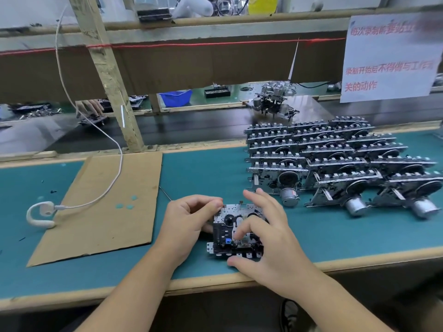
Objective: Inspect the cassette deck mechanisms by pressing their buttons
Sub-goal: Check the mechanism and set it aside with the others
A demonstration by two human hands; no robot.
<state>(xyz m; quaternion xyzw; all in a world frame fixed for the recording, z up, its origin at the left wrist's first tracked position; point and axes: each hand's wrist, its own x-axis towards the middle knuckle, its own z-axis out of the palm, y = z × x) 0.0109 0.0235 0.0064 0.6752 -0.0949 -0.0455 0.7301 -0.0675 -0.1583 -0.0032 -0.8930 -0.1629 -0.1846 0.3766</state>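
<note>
The left hand (185, 220) is gripping the left edge of a cassette deck mechanism (236, 232) lying low in the frame's centre on the green bench mat (203, 168), while the right hand (266, 238) is spreading over it, thumb pressing the front buttons. Rows of stacked mechanisms (335, 154) are sitting at right; a cardboard sheet (105, 202) and white earphone (39, 215) are lying at left.

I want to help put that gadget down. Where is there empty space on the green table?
Bare green mat lies between the cardboard sheet and the stacked cassette decks. More lies left of the cardboard, beyond the white earhook. The right side is crowded with decks. Both hands, left hand and right hand, cover the deck in front.
</note>
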